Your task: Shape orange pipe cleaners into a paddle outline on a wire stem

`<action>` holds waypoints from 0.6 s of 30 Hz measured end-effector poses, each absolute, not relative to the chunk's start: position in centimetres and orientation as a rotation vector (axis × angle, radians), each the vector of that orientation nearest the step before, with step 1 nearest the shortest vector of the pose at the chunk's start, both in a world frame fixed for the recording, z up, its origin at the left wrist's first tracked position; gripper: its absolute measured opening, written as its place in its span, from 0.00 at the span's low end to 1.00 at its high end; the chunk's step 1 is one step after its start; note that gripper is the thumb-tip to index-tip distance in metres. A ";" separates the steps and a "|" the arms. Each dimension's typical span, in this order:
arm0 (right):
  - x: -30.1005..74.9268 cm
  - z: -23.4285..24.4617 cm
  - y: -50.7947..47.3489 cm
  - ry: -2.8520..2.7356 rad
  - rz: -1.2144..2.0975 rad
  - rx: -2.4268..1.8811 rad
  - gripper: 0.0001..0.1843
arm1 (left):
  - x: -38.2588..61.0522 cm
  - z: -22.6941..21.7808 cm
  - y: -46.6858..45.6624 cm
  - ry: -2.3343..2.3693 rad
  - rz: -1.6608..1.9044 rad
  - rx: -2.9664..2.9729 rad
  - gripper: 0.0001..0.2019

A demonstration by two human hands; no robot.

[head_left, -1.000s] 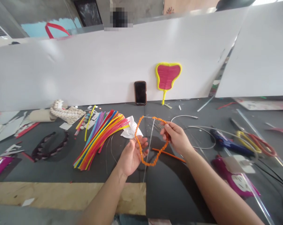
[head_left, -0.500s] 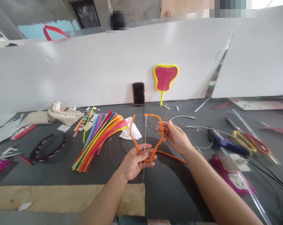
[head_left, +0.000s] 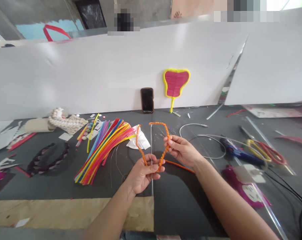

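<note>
Between my hands is a frame of wire wrapped in orange pipe cleaner [head_left: 165, 154], bent into an outline with a gap at its top. My left hand [head_left: 144, 173] pinches the bottom of it, thumb over fingers. A thin bare wire [head_left: 151, 143] runs upright through the middle of the outline. On its right side, my right hand [head_left: 181, 149] grips the orange wrap between thumb and fingers. A loose orange pipe cleaner [head_left: 181, 166] lies on the table below my right wrist. Against the white board leans a small pink fan shape with a yellow edge [head_left: 176, 82].
A bundle of coloured pipe cleaners [head_left: 104, 151] lies left, beside a dark braided headband [head_left: 48, 160]. A phone [head_left: 147, 100] leans on the board. Rightward are a blue glue gun [head_left: 241, 152], scissors [head_left: 271, 153], a purple power strip [head_left: 248, 190] and coiled wire [head_left: 224, 146].
My right hand has closed on the right side of the orange frame and sits slightly lower. The gap at the top looks a little wider. My left hand keeps its hold.
</note>
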State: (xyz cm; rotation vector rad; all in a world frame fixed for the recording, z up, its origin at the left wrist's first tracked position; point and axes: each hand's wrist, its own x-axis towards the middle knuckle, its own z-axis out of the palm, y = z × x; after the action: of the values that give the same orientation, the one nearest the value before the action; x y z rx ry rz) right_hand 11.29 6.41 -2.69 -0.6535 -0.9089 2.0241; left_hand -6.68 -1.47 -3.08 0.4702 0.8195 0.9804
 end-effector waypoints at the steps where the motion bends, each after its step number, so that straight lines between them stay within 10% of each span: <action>1: 11.2 -2.7 6.4 -0.904 2.017 -0.650 0.08 | -6.7 -3.1 -1.4 0.825 0.980 0.478 0.13; 18: 10.4 -3.1 4.9 -0.933 2.065 -0.617 0.11 | -6.2 -3.1 -1.5 0.897 0.989 0.448 0.16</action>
State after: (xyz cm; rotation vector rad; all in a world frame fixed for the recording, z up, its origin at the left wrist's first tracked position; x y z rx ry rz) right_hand 10.37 4.88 -3.12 -0.6171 -0.9332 2.0653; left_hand -6.19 -1.54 -3.09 0.4484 0.8966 0.9888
